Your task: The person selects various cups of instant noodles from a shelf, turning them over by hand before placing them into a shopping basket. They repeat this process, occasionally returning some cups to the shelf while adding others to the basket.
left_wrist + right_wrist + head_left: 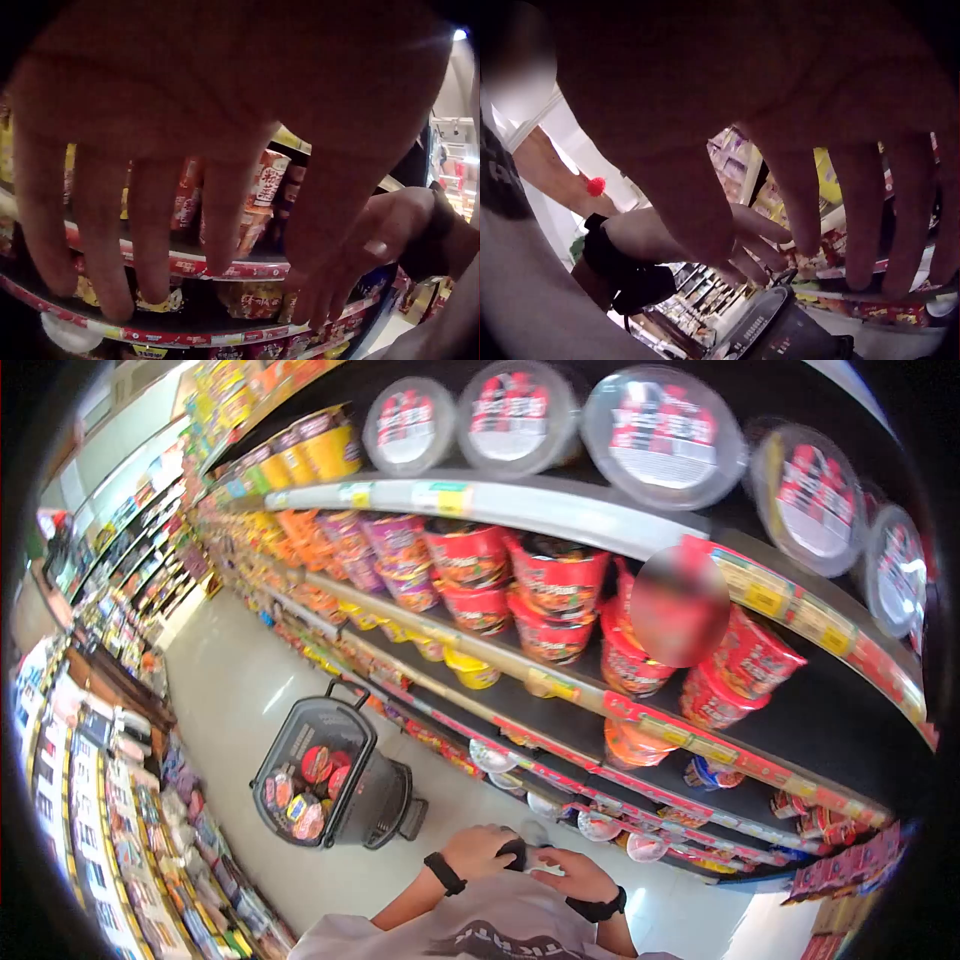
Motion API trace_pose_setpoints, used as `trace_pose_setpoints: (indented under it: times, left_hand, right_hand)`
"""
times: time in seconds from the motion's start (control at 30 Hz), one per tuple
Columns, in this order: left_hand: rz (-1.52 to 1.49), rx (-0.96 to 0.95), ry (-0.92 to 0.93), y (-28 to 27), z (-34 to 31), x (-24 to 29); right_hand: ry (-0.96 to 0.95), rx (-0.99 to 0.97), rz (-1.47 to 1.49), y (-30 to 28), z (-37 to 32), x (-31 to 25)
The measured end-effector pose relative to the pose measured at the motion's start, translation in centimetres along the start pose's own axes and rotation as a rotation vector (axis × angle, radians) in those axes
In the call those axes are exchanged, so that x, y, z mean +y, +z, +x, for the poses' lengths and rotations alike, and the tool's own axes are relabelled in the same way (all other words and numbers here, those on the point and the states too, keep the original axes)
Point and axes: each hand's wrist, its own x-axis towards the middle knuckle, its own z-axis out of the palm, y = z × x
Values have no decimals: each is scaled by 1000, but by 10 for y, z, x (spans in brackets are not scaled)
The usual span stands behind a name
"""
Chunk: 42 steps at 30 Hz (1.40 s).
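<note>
Left hand: low in front of the shelving, just beside the other hand; fingers straight, spread, holding nothing.
Right hand: fingers straight, slightly spread, empty.
Shopping basket: on the floor, left of the hands, near the shelving's foot; packets inside.
Noodle cups: red, stacked along the middle shelf at its front edge; white lettering, too blurred to read.
Lidded bowls: top shelf; red-and-black labels, illegible.

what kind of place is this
Most likely a supermarket aisle: long shelves with price-tag strips, rows of instant noodle cups on them, and a black shopping basket of packaged goods on the floor.
</note>
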Motion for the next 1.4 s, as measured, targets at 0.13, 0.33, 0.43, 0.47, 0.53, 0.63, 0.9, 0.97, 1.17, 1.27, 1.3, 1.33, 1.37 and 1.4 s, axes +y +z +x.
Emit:
trace_pose_setpoints:
  times: [0.13,0.33,0.43,0.47,0.53,0.63,0.9,0.97,1.17,1.27,1.3,1.33,1.37,1.4]
  left_hand:
    - [-65,70,-105,3,-30,-21]
    - [-107,187,-322,-14,-69,-70]
    - [-154,219,-366,-28,-86,-110]
    - [-174,228,-371,-31,-93,-128]
    - [-145,273,-396,-32,-103,-172]
    - [-173,287,-487,-73,-127,-209]
    - [-492,498,-673,-42,-177,-415]
    - [-530,381,-737,-50,-180,-458]
    - [-601,379,-878,-1,-151,-586]
    - [-421,201,-918,22,-138,-614]
    - [-408,218,-955,36,-136,-623]
    - [-391,234,-990,50,-134,-631]
    - [-374,250,-1024,62,-132,-637]
    - [-372,233,-1036,65,-131,-641]
  right_hand:
    - [-60,-122,-164,10,34,-2]
    - [20,-81,-297,13,89,-35]
    - [74,-129,-338,26,121,-54]
    - [85,-141,-353,33,133,-57]
    - [83,-136,-365,51,154,-71]
    - [54,-189,-362,88,185,-86]
    - [-107,-449,-272,228,319,-106]
    - [-213,-482,-298,268,356,-97]
    - [-433,-374,-612,371,421,-76]
    - [-392,-337,-734,403,442,-55]
    - [-360,-329,-781,409,447,-49]
    - [-256,-389,-815,415,453,-43]
    - [-223,-390,-878,419,454,-39]
    - [-191,-393,-941,422,455,-35]
